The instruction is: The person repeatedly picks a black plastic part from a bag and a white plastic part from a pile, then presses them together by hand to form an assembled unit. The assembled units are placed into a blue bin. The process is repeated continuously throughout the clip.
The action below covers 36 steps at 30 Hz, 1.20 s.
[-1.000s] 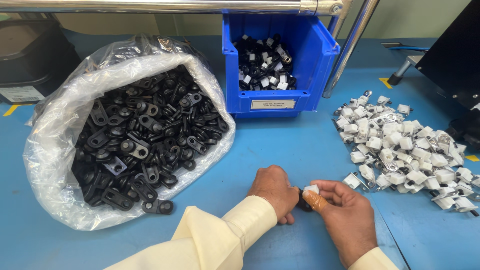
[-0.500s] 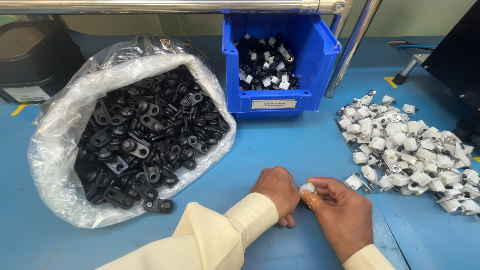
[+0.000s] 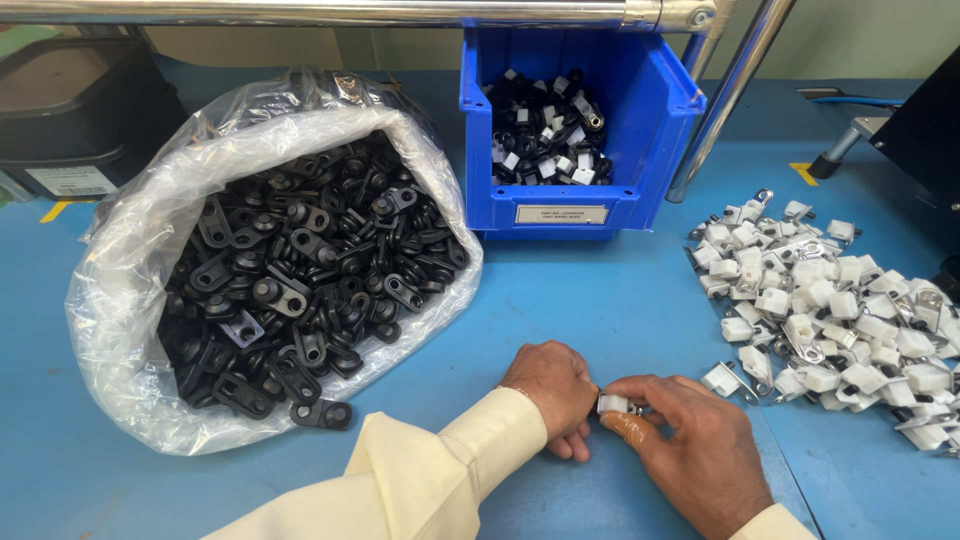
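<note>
Just in front of the blue bin, on the blue surface, the person's two hands meet over one small part. The left hand, coming out of a cream sleeve, is curled into a loose fist with its fingertips pressed against a small white clip. The right hand closes on the same clip from the other side, thumb and forefinger pinching it, so both hands are clamped on it together. A bit of metal shows at the clip's lower edge; whether a black piece is joined to it cannot be told, since the fingers hide that side.

To the left of the bin lies an open clear plastic bag, rolled down at the mouth and heaped with black brackets; one loose black bracket lies on the surface just outside the bag's edge. To the right of the bin spreads a pile of white clips with metal tabs, its nearest pieces near the right hand. Inside the bin sit mixed black and white parts. A metal rail runs above the bin.
</note>
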Each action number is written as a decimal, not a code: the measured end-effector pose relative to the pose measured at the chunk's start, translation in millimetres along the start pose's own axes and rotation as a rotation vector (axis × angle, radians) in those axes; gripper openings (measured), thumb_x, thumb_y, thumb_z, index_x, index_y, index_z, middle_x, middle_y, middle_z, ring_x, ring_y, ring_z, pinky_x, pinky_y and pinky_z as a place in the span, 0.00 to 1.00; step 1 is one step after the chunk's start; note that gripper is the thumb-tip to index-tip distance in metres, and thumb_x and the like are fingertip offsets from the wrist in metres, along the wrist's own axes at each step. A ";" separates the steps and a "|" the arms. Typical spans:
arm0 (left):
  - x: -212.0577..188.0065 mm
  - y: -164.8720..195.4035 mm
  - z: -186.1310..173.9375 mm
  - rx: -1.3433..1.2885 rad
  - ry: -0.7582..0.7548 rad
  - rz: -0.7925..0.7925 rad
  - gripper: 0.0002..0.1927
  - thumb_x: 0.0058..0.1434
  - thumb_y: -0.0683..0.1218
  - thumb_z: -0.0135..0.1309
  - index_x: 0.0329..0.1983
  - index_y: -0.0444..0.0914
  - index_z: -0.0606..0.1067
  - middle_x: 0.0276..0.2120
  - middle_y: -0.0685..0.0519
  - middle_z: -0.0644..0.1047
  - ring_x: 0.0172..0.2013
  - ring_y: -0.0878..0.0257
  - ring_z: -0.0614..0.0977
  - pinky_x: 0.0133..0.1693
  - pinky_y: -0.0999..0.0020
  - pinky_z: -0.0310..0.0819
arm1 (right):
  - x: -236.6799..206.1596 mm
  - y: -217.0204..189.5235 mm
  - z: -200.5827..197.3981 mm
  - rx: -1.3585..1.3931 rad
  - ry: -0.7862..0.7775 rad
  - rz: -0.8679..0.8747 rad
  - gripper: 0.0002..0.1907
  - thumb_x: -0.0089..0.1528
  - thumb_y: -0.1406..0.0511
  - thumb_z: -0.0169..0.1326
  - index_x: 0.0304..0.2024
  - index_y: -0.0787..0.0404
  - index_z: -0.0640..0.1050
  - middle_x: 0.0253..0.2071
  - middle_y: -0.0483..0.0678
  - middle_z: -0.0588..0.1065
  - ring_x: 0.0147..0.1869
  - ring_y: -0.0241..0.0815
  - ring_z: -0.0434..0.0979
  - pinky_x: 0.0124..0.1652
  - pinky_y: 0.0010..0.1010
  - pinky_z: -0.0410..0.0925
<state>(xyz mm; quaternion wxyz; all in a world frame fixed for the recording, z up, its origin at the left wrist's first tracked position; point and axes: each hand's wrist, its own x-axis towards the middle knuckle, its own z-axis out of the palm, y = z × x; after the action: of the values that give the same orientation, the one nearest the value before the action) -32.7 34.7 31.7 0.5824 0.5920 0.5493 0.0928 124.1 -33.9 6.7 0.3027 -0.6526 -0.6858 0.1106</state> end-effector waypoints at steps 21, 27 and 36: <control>-7.4 -20.5 22.7 -0.175 0.075 0.052 0.02 0.63 0.36 0.55 0.37 0.30 0.74 0.28 0.45 0.82 0.23 0.60 0.86 0.20 0.71 0.80 | 26.7 47.7 13.3 0.587 -0.217 0.389 0.20 0.54 0.73 0.63 0.49 0.59 0.86 0.33 0.47 0.82 0.33 0.31 0.77 0.36 0.23 0.72; -1.6 -13.5 17.6 -0.163 0.075 -0.015 0.01 0.65 0.35 0.50 0.38 0.33 0.72 0.26 0.44 0.81 0.22 0.57 0.85 0.19 0.68 0.77 | 31.3 48.9 14.1 0.649 -0.296 0.644 0.20 0.58 0.75 0.56 0.51 0.59 0.85 0.35 0.46 0.84 0.27 0.31 0.68 0.27 0.24 0.62; 4.5 -21.0 18.1 -0.294 0.022 0.038 0.15 0.67 0.45 0.59 0.32 0.27 0.76 0.25 0.44 0.80 0.22 0.57 0.85 0.19 0.69 0.79 | 35.3 44.7 15.8 0.576 -0.328 0.678 0.12 0.64 0.66 0.59 0.49 0.59 0.84 0.34 0.44 0.82 0.29 0.31 0.68 0.29 0.25 0.62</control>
<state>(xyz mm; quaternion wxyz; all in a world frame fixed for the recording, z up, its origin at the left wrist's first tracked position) -28.8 21.5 7.2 0.6549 0.5094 0.5249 0.1899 153.4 9.4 -20.7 0.3059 -0.7031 -0.4141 0.4906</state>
